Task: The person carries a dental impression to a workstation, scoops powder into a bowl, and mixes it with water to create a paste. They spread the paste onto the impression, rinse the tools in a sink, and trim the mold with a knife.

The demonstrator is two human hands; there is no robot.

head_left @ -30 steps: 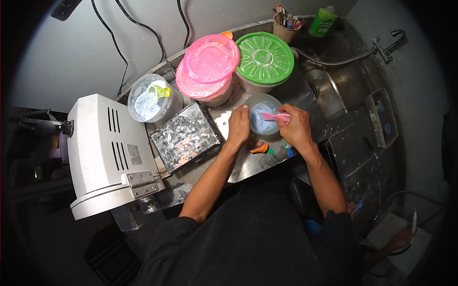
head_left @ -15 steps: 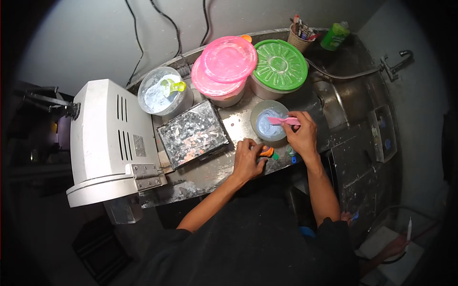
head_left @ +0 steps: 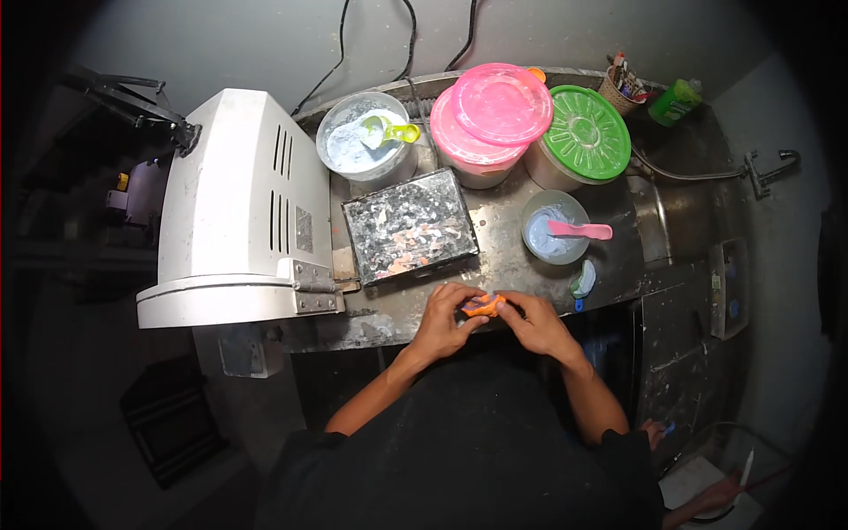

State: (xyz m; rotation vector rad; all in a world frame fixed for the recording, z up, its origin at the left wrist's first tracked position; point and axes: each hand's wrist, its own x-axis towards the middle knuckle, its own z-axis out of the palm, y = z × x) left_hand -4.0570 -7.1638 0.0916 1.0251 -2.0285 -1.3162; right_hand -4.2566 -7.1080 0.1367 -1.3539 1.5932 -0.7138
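Between the fingertips of both hands is a small orange piece [head_left: 483,306] with some dark blue on it, held near the front edge of the metal counter. My left hand [head_left: 442,320] grips it from the left, and my right hand [head_left: 537,326] from the right. Behind and to the right stands a translucent bowl [head_left: 576,202] of pale blue paste, with a pink spatula [head_left: 590,231] leaning in it. Right of my right hand lies a small whitish-green piece [head_left: 584,279] with a blue part below it.
A white vented machine [head_left: 234,203] stands left of a stained black box [head_left: 411,225]. Behind are a powder tub [head_left: 374,177] with a green scoop [head_left: 402,132], pink-lidded tubs [head_left: 502,104] and a green-lidded tub [head_left: 586,132]. Another person's hand [head_left: 720,493] shows at lower right.
My right hand has let go of the pink spatula, which stays in the bowl, and come to the orange piece. My left hand has picked that piece up. The view has shifted left.
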